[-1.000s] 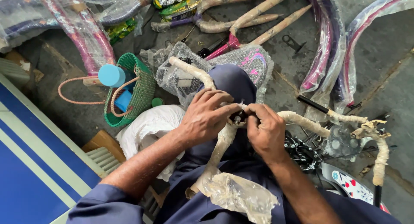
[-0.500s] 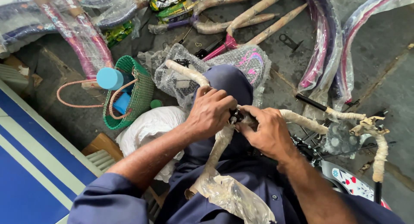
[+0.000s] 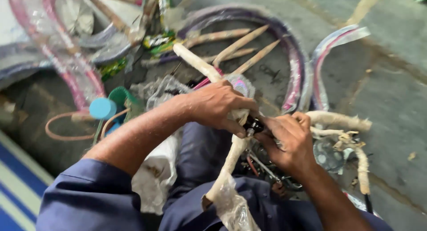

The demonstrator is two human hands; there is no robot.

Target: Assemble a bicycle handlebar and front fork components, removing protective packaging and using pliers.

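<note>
Paper-wrapped handlebar [image 3: 231, 160], one curved tube, left hand [image 3: 220, 107] closed around it, right hand [image 3: 287, 139] pinching its black clamp [image 3: 252, 124], two plastic-wrapped wheel rims [image 3: 302, 66] beyond both hands.

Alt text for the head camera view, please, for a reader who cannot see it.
Both hands work at the middle of a paper-wrapped handlebar: the left hand grips it, the right hand pinches at a small dark fitting. Wrapped bicycle rims and a green basket lie on the concrete floor.
</note>
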